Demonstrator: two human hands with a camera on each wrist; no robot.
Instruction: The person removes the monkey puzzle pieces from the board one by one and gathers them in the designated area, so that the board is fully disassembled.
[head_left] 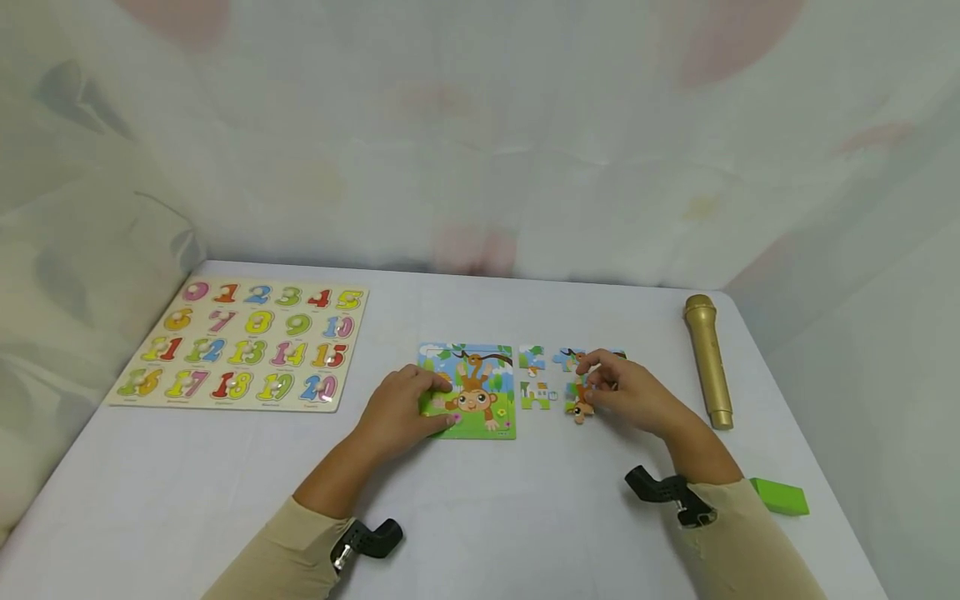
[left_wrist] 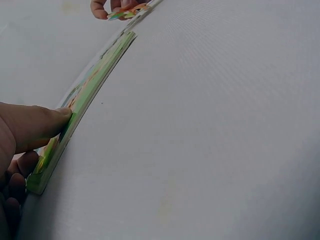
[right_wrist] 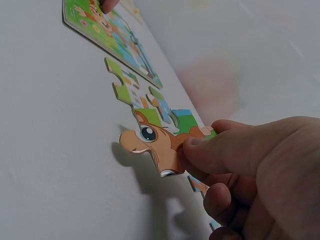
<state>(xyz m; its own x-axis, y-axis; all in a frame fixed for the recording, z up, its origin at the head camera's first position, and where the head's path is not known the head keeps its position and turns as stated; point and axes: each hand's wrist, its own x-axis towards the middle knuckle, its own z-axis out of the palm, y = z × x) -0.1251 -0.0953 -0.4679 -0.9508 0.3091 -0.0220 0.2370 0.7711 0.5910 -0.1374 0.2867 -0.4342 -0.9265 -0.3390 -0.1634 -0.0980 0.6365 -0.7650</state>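
Observation:
My right hand (head_left: 626, 390) pinches a jigsaw piece (right_wrist: 162, 145) between thumb and fingers, raised over the table with its shadow below. A brown monkey face with one large eye is printed on it. My left hand (head_left: 401, 412) rests at the left side of a square monkey puzzle board (head_left: 491, 423), thumb and a finger lying on its picture. In the left wrist view the thumb (left_wrist: 42, 125) presses on the board near its edge, other fingers bent beside it. Loose jigsaw pieces (head_left: 534, 395) lie between the board and my right hand, some partly hidden by that hand.
A number puzzle board (head_left: 240, 346) with coloured numerals lies at the left of the white table (head_left: 480, 517). Toward the right edge lie a gold microphone-shaped stick (head_left: 708, 362) and a green block (head_left: 780, 497) beside my right sleeve. Draped cloth (head_left: 450, 150) hangs behind the table.

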